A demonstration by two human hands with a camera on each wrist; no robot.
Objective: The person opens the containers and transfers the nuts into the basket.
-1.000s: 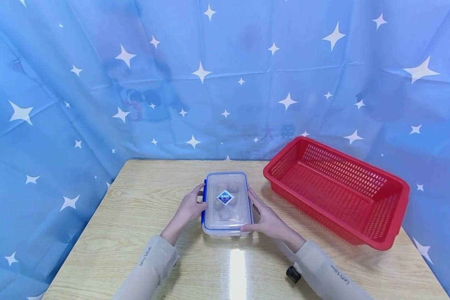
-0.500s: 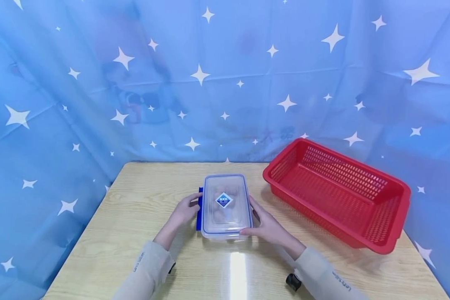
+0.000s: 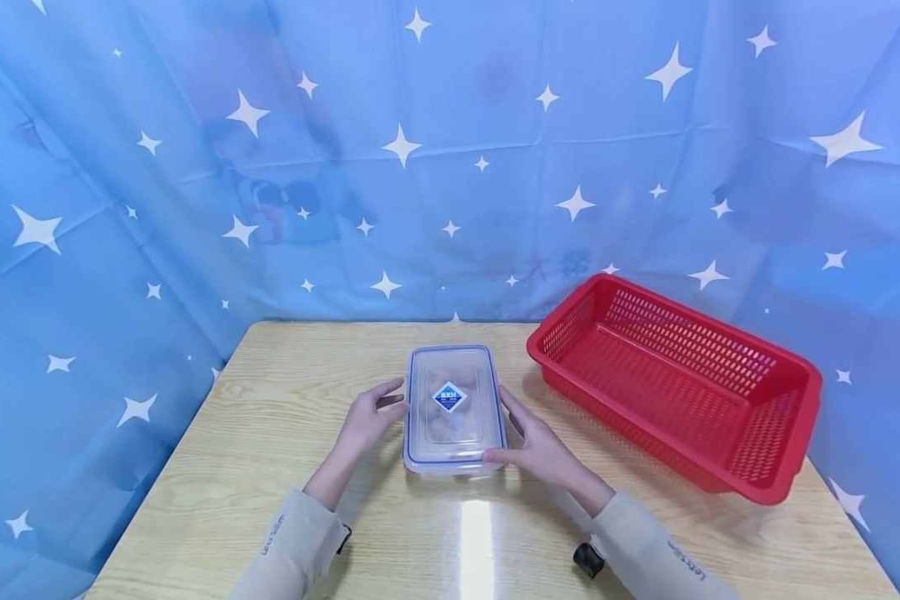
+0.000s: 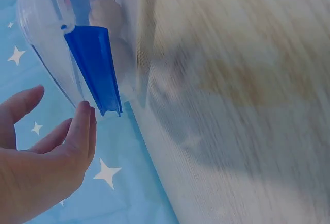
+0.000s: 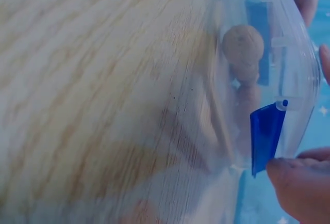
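A clear plastic food container (image 3: pixel 452 433) with a blue seal line and a blue-and-white label lies on the table, lid on. Through its wall, rounded brownish lumps (image 5: pixel 243 46) show; their kind is unclear. A blue side latch (image 4: pixel 95 66) hangs swung down from the lid in the left wrist view, and another latch (image 5: pixel 266 137) hangs likewise in the right one. My left hand (image 3: pixel 365 422) is beside the left edge, fingers loosely spread, the latch not held. My right hand (image 3: pixel 540 446) holds the right side, thumb at the near lid corner; its far fingers are partly hidden.
A red perforated plastic basket (image 3: pixel 667 392) stands at the right, its inside bare. The wooden table (image 3: pixel 292 400) ends at a blue star-patterned curtain (image 3: pixel 450 150). A light reflection lies on the tabletop in front of the container.
My left hand flipped the left latch outward and has drawn back slightly to the left; the latch no longer shows in the head view. My right hand stayed on the container.
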